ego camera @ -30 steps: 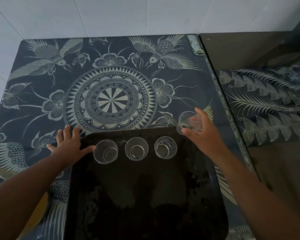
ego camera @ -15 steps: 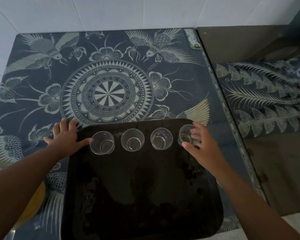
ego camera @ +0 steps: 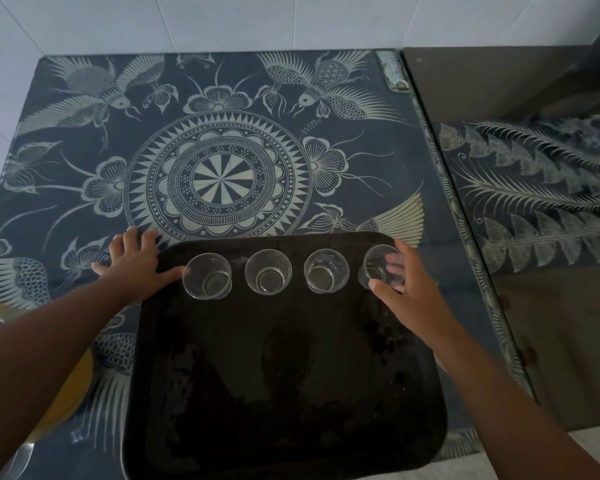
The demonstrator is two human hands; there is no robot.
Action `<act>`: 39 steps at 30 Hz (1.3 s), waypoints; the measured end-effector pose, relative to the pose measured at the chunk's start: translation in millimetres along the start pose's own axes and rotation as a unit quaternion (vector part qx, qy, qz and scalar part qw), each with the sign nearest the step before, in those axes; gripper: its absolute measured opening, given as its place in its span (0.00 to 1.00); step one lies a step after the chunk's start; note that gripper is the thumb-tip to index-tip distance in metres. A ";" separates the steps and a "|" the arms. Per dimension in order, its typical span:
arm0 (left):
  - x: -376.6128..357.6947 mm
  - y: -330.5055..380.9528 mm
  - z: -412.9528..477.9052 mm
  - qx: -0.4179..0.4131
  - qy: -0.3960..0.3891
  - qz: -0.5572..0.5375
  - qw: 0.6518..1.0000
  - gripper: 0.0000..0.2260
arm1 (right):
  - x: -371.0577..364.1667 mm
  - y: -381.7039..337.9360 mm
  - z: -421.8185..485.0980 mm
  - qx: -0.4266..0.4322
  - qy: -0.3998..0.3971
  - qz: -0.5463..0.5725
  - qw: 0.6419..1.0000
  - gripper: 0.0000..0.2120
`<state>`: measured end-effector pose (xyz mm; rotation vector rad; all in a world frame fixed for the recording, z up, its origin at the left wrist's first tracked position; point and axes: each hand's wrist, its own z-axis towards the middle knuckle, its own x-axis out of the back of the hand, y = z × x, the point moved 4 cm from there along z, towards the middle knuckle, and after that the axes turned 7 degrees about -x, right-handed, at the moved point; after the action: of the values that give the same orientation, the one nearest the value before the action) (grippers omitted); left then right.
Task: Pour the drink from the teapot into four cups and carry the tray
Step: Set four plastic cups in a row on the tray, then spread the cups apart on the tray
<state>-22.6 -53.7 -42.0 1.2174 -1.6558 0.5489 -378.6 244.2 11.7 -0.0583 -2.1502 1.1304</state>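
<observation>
1. Black tray (ego camera: 284, 375) at table's near edge; bare, wet-looking.
2. Four empty cups (ego camera: 268, 271) rowed along tray's far edge.
3. Right hand (ego camera: 407, 289) clasped round rightmost cup (ego camera: 378, 266); left hand (ego camera: 132, 263) flat, spread, at tray's far-left corner.
4. Teapot unseen.
5. Risk: careless release tipping light cup.

I see a dark-blue patterned bench (ego camera: 222, 98) carrying a black rounded-square tray (ego camera: 281, 375), with my left hand (ego camera: 136, 265) flat beside it.

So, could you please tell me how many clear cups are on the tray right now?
4, in a row along the tray's far edge: leftmost cup beside the left hand, second cup, third cup, and rightmost cup in the right hand. None looks hidden.
</observation>
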 end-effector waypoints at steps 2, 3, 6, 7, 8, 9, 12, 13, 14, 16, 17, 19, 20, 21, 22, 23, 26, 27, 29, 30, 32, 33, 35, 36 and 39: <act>-1.1 -1.4 0.7 0.000 0.002 -0.001 1.000 0.49 | 0.1 0.5 0.9 -0.002 -0.005 0.003 1.000 0.41; -1.5 -2.0 0.7 0.000 0.003 -0.002 1.000 0.49 | 0.3 0.7 1.1 -0.001 -0.006 0.002 1.000 0.41; -2.0 -2.6 1.6 0.001 0.001 0.000 1.000 0.49 | 1.6 1.6 1.2 0.002 -0.007 0.000 1.000 0.41; -2.2 -3.0 2.0 0.001 0.000 0.002 1.000 0.49 | 1.9 2.1 1.2 0.004 -0.006 -0.001 1.000 0.41; -2.1 -3.2 2.1 0.002 0.000 0.002 1.000 0.49 | 2.1 2.6 1.1 0.004 -0.006 -0.001 1.000 0.41; -1.8 -3.1 2.1 0.002 -0.001 0.002 1.000 0.49 | 2.1 2.9 0.7 0.005 -0.006 -0.001 1.000 0.41; 0.9 -0.9 1.2 -0.002 -0.005 0.006 1.000 0.49 | 3.5 2.7 -0.5 0.011 -0.002 -0.003 1.000 0.40; 2.2 0.2 0.2 -0.001 -0.007 0.007 1.000 0.49 | 4.5 2.3 -0.9 0.013 -0.002 -0.007 1.000 0.40; 4.0 1.3 -1.6 0.000 -0.008 0.009 1.000 0.50 | 5.6 1.8 -1.1 0.015 -0.001 -0.012 1.000 0.40; 6.4 3.3 -5.1 0.002 -0.013 0.012 1.000 0.50 | 8.2 0.4 -1.5 0.023 0.001 -0.027 0.999 0.40; 7.2 4.7 -6.4 0.002 -0.015 0.013 1.000 0.49 | 10.2 -0.3 -1.9 0.030 0.004 -0.035 0.999 0.40; 9.3 7.8 -10.1 0.005 -0.016 0.011 1.000 0.48 | 14.8 -1.9 -3.1 0.042 0.011 -0.052 0.998 0.40; 10.3 9.3 -12.5 0.005 -0.018 0.009 1.000 0.47 | 17.7 -3.5 -3.6 0.044 0.013 -0.058 0.997 0.40; 10.4 10.5 -15.5 0.004 -0.023 0.008 1.000 0.46 | 20.7 -4.9 -4.1 0.047 0.013 -0.064 0.997 0.41; 10.5 11.5 -19.1 0.001 -0.030 0.009 1.000 0.45 | 23.2 -6.3 -5.0 0.050 0.012 -0.072 0.996 0.41; 9.8 12.2 -22.9 -0.002 -0.038 0.011 0.999 0.45 | 25.2 -7.6 -6.1 0.053 0.011 -0.080 0.995 0.41; 6.7 13.0 -36.1 -0.008 -0.046 0.011 0.999 0.45 | 29.6 -9.4 -10.7 0.056 0.010 -0.104 0.993 0.41; 5.3 12.9 -40.6 -0.008 -0.044 0.005 0.999 0.45 | 30.1 -10.0 -12.6 0.059 0.008 -0.112 0.992 0.42; 3.9 13.9 -49.0 -0.004 -0.040 -0.007 0.999 0.46 | 31.2 -11.2 -15.2 0.064 0.006 -0.120 0.991 0.42; 3.5 14.8 -53.9 0.000 -0.039 -0.015 0.999 0.46 | 31.6 -11.7 -17.6 0.065 0.004 -0.123 0.990 0.41; 1.5 16.3 -62.6 0.007 -0.030 -0.024 0.999 0.46 | 30.8 -11.4 -22.0 0.073 0.004 -0.131 0.989 0.41; -0.2 16.7 -67.4 0.012 -0.028 -0.025 0.999 0.46 | 29.6 -11.3 -24.3 0.077 0.007 -0.135 0.988 0.41; -3.8 19.1 -78.5 0.027 -0.027 -0.035 0.999 0.47 | 27.4 -12.2 -30.9 0.088 0.017 -0.154 0.984 0.41; -5.3 21.0 -84.2 0.033 -0.025 -0.042 0.998 0.47 | 27.0 -13.1 -34.7 0.095 0.027 -0.166 0.981 0.41; -9.1 32.1 -103.8 0.042 -0.025 -0.061 0.997 0.40 | 28.1 -18.3 -46.5 0.124 0.065 -0.174 0.975 0.40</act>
<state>-6.1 45.6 -0.1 1.3939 -1.6012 0.5213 -367.2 275.4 58.5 0.3359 -1.8021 1.1397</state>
